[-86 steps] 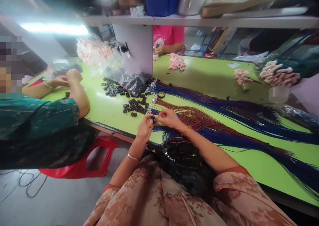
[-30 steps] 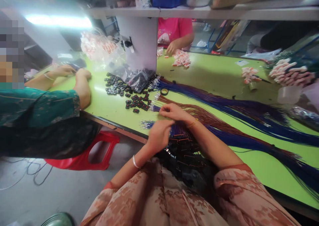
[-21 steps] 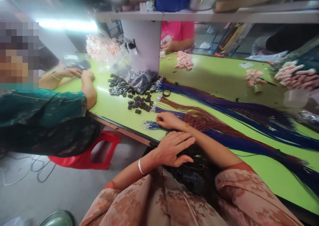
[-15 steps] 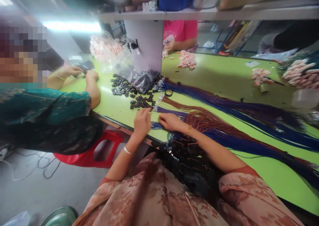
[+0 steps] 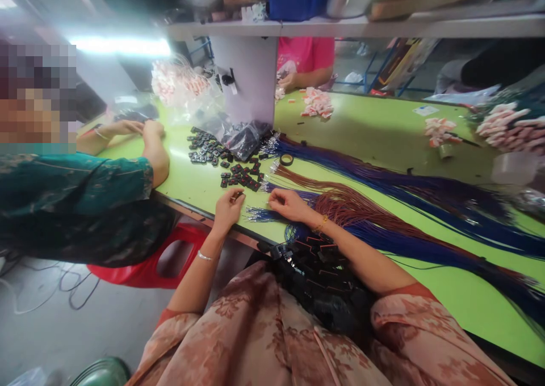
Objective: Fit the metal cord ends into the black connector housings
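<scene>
My left hand [image 5: 229, 210] is closed, its fingertips pinching a small dark piece that looks like one of the black plastic connector housings [image 5: 242, 176] piled just beyond it. To the right, my right hand [image 5: 289, 205] has thumb and fingers pressed together over the wires; whatever lies between the fingertips is too small to make out. Between my hands, blue wires [image 5: 261, 214] end in bare metal tips. A bundle of brown wires [image 5: 340, 204] runs off to the right behind my right wrist. Several black assembled pieces [image 5: 323, 272] rest in my lap.
A plastic bag of black parts [image 5: 247, 139] and a roll of tape [image 5: 286, 159] lie past the wires. More blue wires [image 5: 361, 176] stretch across the green table [image 5: 477, 312]. A co-worker's arm [image 5: 155, 153] is at the left, by a red stool [image 5: 187, 255]. A shelf [image 5: 383, 28] spans overhead.
My left hand has moved left and slightly down, away from my right hand, uncovering the blue wire ends. My right hand has stayed nearly in place.
</scene>
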`<state>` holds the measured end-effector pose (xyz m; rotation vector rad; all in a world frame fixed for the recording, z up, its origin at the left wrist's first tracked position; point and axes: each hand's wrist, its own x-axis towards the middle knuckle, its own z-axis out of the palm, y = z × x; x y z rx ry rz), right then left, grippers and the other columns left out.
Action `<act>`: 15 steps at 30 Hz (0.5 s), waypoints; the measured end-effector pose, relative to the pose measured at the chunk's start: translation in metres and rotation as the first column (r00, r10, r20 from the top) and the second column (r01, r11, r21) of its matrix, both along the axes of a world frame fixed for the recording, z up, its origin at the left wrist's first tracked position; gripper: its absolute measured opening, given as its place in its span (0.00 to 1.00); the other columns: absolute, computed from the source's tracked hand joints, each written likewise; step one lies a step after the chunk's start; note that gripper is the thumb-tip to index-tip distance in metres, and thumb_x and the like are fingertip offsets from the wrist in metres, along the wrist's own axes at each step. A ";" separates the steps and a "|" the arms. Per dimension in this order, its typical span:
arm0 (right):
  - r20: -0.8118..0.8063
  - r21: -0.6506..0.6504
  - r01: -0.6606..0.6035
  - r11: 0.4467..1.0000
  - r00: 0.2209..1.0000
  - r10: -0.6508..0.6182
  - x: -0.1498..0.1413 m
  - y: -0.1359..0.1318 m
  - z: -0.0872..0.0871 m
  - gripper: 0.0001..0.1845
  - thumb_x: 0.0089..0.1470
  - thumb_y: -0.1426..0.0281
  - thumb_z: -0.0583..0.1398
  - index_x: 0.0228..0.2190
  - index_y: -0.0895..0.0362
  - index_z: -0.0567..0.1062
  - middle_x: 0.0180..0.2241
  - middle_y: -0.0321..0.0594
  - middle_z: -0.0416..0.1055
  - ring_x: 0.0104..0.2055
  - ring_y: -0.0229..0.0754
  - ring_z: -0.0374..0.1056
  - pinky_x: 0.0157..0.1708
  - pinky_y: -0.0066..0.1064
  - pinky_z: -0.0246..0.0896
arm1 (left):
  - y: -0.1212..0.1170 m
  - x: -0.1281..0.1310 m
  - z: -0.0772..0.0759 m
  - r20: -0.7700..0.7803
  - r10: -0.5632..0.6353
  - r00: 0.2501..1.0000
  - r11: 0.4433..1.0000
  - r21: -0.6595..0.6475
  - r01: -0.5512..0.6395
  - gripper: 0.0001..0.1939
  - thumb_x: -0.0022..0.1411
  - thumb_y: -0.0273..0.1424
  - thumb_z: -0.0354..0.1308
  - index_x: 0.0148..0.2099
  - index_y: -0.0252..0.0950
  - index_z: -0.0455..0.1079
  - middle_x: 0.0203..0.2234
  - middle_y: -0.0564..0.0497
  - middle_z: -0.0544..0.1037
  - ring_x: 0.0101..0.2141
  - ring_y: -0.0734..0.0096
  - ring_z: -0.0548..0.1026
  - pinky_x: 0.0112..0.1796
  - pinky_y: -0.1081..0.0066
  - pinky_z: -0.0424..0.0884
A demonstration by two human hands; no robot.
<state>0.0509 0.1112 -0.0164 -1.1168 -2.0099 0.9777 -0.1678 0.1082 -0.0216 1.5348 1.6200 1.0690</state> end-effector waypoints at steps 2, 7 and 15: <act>-0.029 -0.015 -0.016 1.000 0.999 0.016 0.000 -0.002 0.001 0.04 0.48 0.71 0.55 0.25 0.58 0.69 0.20 0.31 0.64 0.23 0.32 0.55 0.25 0.24 0.49 | -0.007 0.012 0.003 0.377 0.029 0.926 0.987 -0.154 0.032 0.13 0.54 0.35 0.61 0.42 0.35 0.72 0.27 0.52 0.73 0.28 0.75 0.70 0.30 0.74 0.67; 0.006 0.051 -0.006 0.999 1.000 0.006 0.000 -0.009 0.005 0.03 0.46 0.71 0.57 0.25 0.59 0.70 0.20 0.31 0.64 0.22 0.31 0.55 0.24 0.24 0.49 | -0.019 0.039 0.008 0.793 0.140 0.592 0.924 -0.319 0.209 0.12 0.51 0.31 0.66 0.37 0.33 0.70 0.26 0.52 0.75 0.29 0.76 0.75 0.34 0.75 0.73; 0.068 0.167 0.011 0.986 0.997 -0.023 0.000 -0.012 0.007 0.03 0.45 0.71 0.58 0.25 0.58 0.70 0.22 0.33 0.66 0.24 0.32 0.57 0.26 0.24 0.49 | -0.019 0.044 0.006 0.835 0.182 0.520 0.888 -0.367 0.278 0.05 0.56 0.25 0.63 0.35 0.31 0.71 0.23 0.52 0.75 0.26 0.79 0.75 0.32 0.79 0.75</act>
